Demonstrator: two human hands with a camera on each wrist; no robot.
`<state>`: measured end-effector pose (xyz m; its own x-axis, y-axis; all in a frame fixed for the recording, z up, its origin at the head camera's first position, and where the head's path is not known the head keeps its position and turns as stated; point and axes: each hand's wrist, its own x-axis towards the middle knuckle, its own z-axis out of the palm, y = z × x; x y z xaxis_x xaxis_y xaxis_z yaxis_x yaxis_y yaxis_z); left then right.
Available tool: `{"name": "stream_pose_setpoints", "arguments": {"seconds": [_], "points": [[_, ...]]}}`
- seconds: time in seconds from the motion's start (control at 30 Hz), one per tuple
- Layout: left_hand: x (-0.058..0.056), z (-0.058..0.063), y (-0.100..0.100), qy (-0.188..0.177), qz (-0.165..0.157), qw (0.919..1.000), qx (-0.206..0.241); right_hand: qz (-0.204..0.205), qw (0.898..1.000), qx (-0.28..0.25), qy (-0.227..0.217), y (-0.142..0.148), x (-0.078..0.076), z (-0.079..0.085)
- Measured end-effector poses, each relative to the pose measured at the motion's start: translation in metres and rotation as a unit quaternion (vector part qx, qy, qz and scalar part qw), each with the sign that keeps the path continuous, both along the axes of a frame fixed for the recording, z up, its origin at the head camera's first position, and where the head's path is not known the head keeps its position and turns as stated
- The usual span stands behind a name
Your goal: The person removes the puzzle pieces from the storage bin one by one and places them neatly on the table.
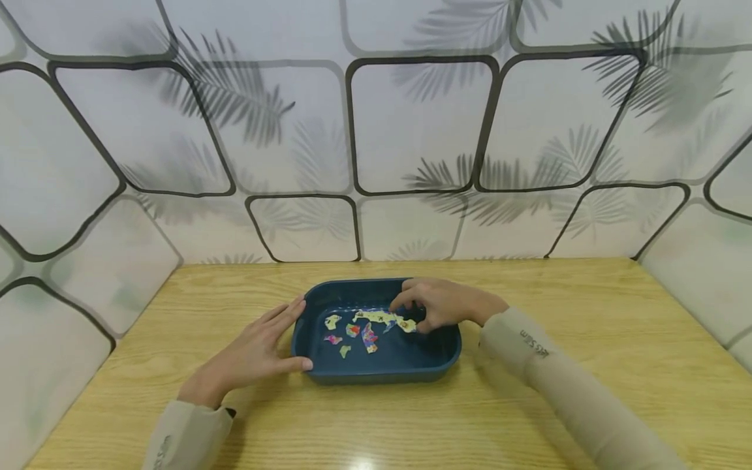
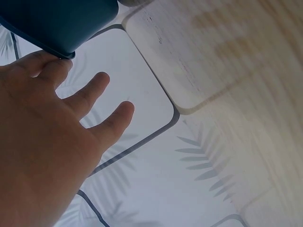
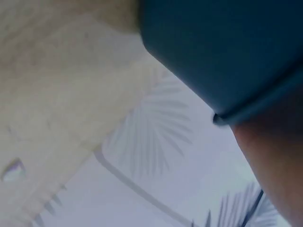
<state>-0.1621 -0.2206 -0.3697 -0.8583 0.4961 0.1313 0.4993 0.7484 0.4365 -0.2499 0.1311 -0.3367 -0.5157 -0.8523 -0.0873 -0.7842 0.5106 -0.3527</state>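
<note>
A dark blue rectangular dish [image 1: 376, 377] with rounded corners stands on the wooden table. Irregular flat pieces with colourful prints lie inside it, among them a long pale-yellow strip [image 1: 376, 316], a purple-red piece [image 1: 369, 338] and a small green piece [image 1: 344, 351]. My left hand [image 1: 255, 352] rests against the dish's left end, fingers fairly straight, fingertips and thumb at the rim. Over the right rim reaches my right hand [image 1: 437, 303]; its bent fingers are at the strip and its thumb beside a pale piece [image 1: 407, 324]. I cannot tell whether it pinches that piece. The right wrist view shows mostly the dish's outer wall [image 3: 213, 52].
The light wood table [image 1: 235, 287] extends around the dish on all sides. Behind and beside it rise pale walls [image 1: 411, 130] patterned with dark outlines and leaves.
</note>
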Motion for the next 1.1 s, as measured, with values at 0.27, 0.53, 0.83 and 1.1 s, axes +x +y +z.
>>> {"name": "stream_pose_setpoints", "arguments": {"seconds": [0.27,0.53,0.83,1.1], "points": [[0.001,0.0,0.0,-0.004,0.004,1.0,-0.001,-0.033,0.999,-0.011,0.003,0.012,-0.002,0.017],[0.001,0.0,0.0,-0.006,0.006,1.0,-0.003,-0.043,0.998,-0.032,0.016,0.03,-0.006,0.027],[0.001,0.0,0.0,-0.006,0.008,0.9999,-0.004,-0.062,0.997,-0.033,0.037,0.052,-0.012,0.028],[0.001,0.001,0.001,-0.003,0.004,1.0,-0.004,-0.089,0.995,-0.008,0.051,0.071,-0.014,0.028]]}}
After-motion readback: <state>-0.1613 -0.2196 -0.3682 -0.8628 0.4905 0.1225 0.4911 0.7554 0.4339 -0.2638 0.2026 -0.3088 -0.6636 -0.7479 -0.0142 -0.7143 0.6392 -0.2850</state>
